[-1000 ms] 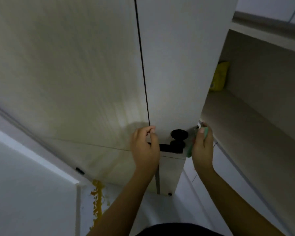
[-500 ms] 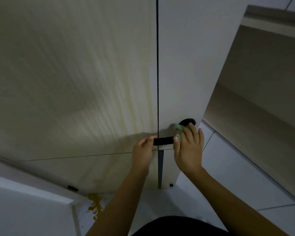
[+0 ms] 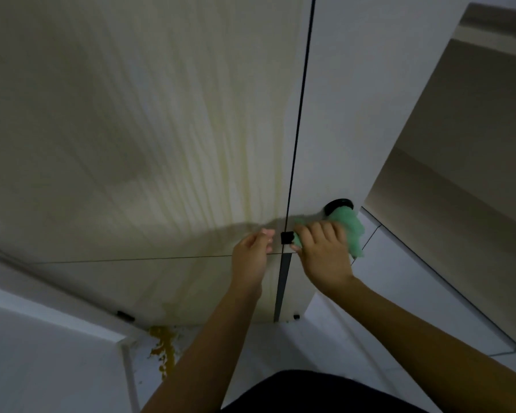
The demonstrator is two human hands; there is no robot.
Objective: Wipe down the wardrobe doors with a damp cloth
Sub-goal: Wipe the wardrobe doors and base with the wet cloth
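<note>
Two pale wardrobe doors fill the view: the left door [image 3: 131, 129] carries yellowish streaks, and the narrower right door [image 3: 340, 99] sits past a dark gap. My right hand [image 3: 322, 254] grips a green cloth [image 3: 353, 234] and presses it over the black handle [image 3: 286, 237] on the right door, below a round black knob [image 3: 338, 204]. My left hand [image 3: 249, 254] has curled fingers, with its fingertips against the left door just left of the handle. It holds nothing that I can see.
A yellow spill [image 3: 161, 350] lies on the white floor under the left door. An open cupboard compartment [image 3: 459, 189] stands at the right. A small black stop [image 3: 125, 316] sits at the left door's lower edge. My dark clothing shows at the bottom.
My right hand slid left along the black handle with the cloth and now covers most of it. My left fingertips came off the handle's end. More of the cloth shows.
</note>
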